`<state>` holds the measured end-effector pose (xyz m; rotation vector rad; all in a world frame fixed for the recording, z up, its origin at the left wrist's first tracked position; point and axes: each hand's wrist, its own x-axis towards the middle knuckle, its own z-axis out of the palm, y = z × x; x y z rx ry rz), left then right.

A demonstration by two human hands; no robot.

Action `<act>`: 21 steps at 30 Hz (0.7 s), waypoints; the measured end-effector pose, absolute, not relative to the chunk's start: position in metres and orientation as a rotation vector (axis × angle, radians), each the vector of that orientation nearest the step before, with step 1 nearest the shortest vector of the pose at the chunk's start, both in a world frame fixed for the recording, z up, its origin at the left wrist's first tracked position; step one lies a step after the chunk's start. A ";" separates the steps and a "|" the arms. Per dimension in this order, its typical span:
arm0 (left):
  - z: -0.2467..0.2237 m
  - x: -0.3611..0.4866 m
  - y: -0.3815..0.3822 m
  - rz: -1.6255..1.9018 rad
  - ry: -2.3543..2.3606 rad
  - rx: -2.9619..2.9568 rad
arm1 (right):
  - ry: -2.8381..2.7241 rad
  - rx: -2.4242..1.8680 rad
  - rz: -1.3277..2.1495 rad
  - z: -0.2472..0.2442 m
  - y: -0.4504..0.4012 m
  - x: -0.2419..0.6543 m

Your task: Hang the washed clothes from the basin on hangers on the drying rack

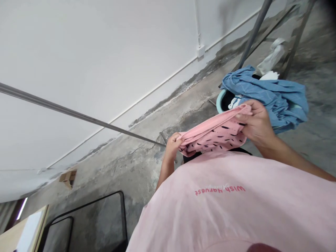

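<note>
A pink cloth garment with black dashes (215,138) is stretched between my two hands, in front of my body. My left hand (173,144) pinches its left end. My right hand (256,122) grips the other end, thumb on top. The garment's exact kind cannot be made out; a plain pink band runs along its upper edge. Just beyond my right hand, a blue cloth (275,94) is heaped over a light-green-rimmed basin (219,101), with some white cloth (235,101) showing inside.
A grey metal pole (78,113) slants across the left, and another pole (253,35) stands behind the basin. A white cloth (273,56) hangs by the frame there. On the concrete floor lies a cardboard box (68,177). A black metal frame (122,210) and a table (39,220) are lower left.
</note>
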<state>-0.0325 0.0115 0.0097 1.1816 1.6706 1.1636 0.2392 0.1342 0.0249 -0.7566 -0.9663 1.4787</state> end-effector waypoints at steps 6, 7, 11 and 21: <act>-0.023 -0.029 0.023 1.004 1.976 1.180 | -1.001 -0.808 1.605 0.039 0.110 0.236; -0.023 -0.026 0.022 1.042 1.916 1.065 | -0.998 -0.817 1.614 0.037 0.112 0.236; -0.006 -0.017 0.018 1.188 1.448 0.649 | -1.114 -0.869 1.571 0.024 0.135 0.244; 0.048 0.015 0.003 1.410 0.905 0.025 | -1.707 -0.951 1.243 0.021 0.155 0.241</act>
